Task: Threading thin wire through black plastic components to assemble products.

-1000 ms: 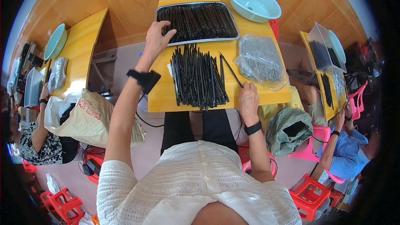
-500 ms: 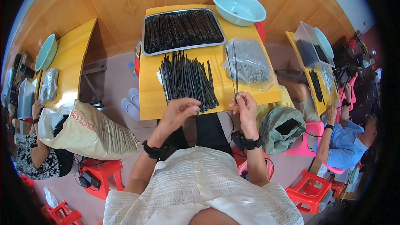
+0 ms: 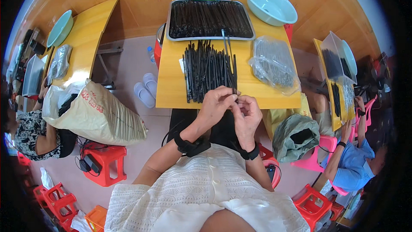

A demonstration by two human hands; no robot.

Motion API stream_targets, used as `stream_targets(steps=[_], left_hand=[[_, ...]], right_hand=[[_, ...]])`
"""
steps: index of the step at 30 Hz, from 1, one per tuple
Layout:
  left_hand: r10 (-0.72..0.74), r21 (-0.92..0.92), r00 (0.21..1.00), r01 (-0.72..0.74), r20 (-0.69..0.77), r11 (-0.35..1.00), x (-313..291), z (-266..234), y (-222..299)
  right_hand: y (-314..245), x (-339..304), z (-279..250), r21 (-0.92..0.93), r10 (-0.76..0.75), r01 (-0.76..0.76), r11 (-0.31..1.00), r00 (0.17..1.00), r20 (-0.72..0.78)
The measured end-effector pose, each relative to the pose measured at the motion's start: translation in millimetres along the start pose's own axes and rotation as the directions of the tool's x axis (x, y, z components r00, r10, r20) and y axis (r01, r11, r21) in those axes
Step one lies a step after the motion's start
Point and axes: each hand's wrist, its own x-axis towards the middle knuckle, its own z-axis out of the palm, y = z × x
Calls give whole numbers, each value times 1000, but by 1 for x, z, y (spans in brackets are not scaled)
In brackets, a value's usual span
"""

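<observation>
My left hand (image 3: 216, 106) and my right hand (image 3: 247, 115) meet at the near edge of the yellow table (image 3: 174, 90). Both pinch the lower end of a thin black stick (image 3: 228, 62) that rises away from me over the table. Just beyond my fingers lies a loose pile of black sticks (image 3: 206, 71). Farther back a metal tray (image 3: 209, 19) is filled with more black sticks. A clear plastic bag (image 3: 274, 64) of thin sticks lies to the right of the pile.
A pale green basin (image 3: 270, 5) stands at the table's far right corner. A big tan sack (image 3: 96, 114) sits left of me by a red stool (image 3: 105, 163). Other people work at yellow tables on both sides. A grey-green bag (image 3: 296, 135) lies on my right.
My left hand has come back from the far tray to the near edge and joined my right hand on one black stick.
</observation>
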Motion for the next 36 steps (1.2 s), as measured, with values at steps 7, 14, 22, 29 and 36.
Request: stream_targets(steps=[7,14,22,29,36], left_hand=[[-178,109,979,167,97,980,-6,-7,8],[-256,-56,962,262,100,963,-12,-15,3],[-215,-136,968,232,130,963,-9,-15,-1],[-261,-197,961,275,94,941,-13,-14,0],[-219,-154,972,229,81,961,-23,-37,16]], right_hand=[[-6,23,-9,-106,-36,50,993,991,125],[9,22,-9,305,297,-361,881,925,237],[11,22,-10,327,337,-403,855,910,243],[11,18,-9,280,326,-391,877,911,252],[24,50,-59,13,223,-228,974,962,157]])
